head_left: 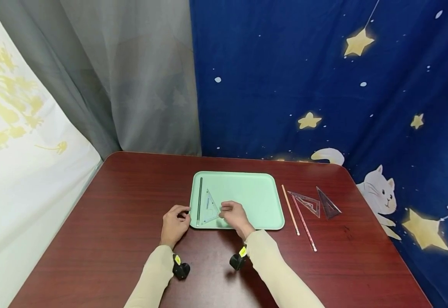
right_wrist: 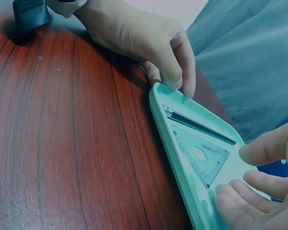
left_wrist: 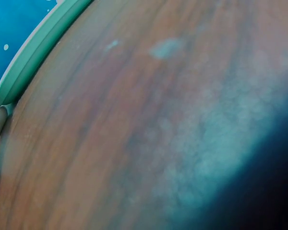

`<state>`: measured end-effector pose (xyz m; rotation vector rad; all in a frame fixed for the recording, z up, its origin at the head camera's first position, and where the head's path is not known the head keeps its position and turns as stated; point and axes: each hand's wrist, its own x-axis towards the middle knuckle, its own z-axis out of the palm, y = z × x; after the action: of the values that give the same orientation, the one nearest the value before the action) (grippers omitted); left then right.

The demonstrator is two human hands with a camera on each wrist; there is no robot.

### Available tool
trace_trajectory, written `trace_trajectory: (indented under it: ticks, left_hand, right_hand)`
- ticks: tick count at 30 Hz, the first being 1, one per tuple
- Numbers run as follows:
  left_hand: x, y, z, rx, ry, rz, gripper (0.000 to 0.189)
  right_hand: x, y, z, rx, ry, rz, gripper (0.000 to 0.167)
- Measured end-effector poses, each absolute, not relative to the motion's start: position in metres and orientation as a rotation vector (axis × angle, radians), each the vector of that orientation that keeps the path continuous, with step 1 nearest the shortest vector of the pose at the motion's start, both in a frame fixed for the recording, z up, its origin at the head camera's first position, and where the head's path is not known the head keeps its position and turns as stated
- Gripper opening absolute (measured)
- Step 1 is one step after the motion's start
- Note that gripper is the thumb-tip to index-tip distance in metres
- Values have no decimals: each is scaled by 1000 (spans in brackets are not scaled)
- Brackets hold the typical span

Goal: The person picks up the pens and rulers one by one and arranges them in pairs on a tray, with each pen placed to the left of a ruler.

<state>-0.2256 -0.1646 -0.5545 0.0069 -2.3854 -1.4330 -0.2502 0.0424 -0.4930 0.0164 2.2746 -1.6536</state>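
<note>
A pale green tray (head_left: 247, 201) lies on the table. Inside its left part are a black pencil (head_left: 199, 201) and, beside it, a clear set square (head_left: 209, 211) with an oval hole. At the tray's near left corner, my left hand (head_left: 175, 224) holds the rim between thumb and fingers, as the right wrist view shows. My right hand (head_left: 236, 216) hovers over the tray just right of the set square, its fingers loosely bent and nothing visible between them. Mostly blurred tabletop fills the left wrist view, with the tray's edge (left_wrist: 38, 52) at upper left.
Right of the tray, on the dark red table (head_left: 139, 188), lie an orange pencil (head_left: 291, 211), a pinkish-red pencil (head_left: 305, 224), another clear set square (head_left: 311, 205) and a dark tinted set square (head_left: 328, 205). Curtains (head_left: 270, 85) hang behind the table.
</note>
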Motion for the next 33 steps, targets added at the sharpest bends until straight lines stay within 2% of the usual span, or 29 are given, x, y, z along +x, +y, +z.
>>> trace_trajectory:
  ticks: [14, 33]
  left_hand:
    - [-227, -164, -557, 7, -2394, -1440, 20]
    - [-227, -164, -558, -3, -2390, -1410, 19]
  right_hand:
    - [-249, 57, -493, 87, 2212, -1756, 40]
    - [-245, 76, -494, 133, 2175, -1827, 39]
